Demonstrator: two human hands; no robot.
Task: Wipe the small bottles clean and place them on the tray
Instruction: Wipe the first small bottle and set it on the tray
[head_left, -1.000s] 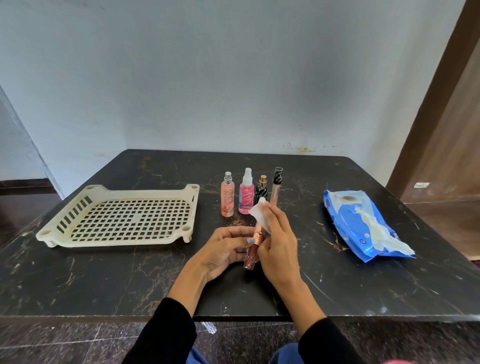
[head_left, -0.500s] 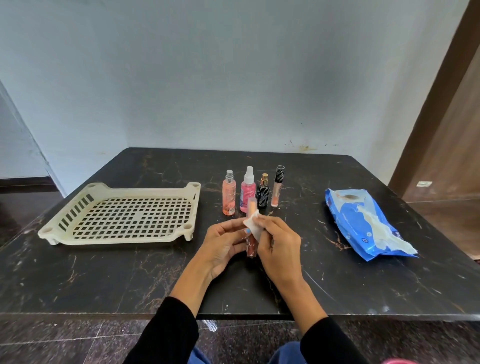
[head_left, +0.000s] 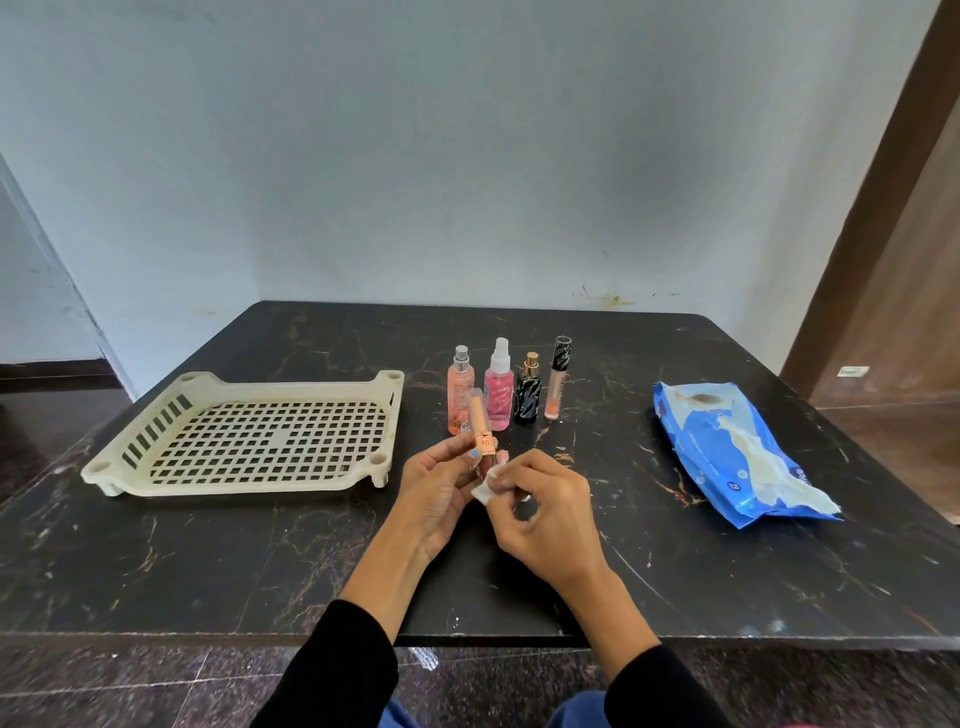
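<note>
Left hand: the left hand (head_left: 441, 486) is closed around the lower part of a slim tube (head_left: 479, 428), holding it upright so its capped top stands free above the fingers, likely to leave the rest of the barrel open to wiping.
Right hand: the right hand (head_left: 545, 506) pinches a small folded wipe (head_left: 488, 486) between thumb and fingertips and presses it against the tube's lower body, just beside the left thumb.
Tube in hand: above the table (head_left: 208, 561), in front of the row of bottles and to the right of the tray.
Waiting bottles: an orange spray bottle (head_left: 459, 391), a pink spray bottle (head_left: 498, 387), a black bottle (head_left: 528, 392) and a thin gloss tube (head_left: 557, 379) stand upright in a close row (probably queued within easy reach).
Tray: the cream slotted tray (head_left: 249, 441) holds nothing yet, so I judge the task is at its first item.
Wipe pack: the blue pack (head_left: 727, 447) lies well to the right, a sheet trailing from it.
</note>
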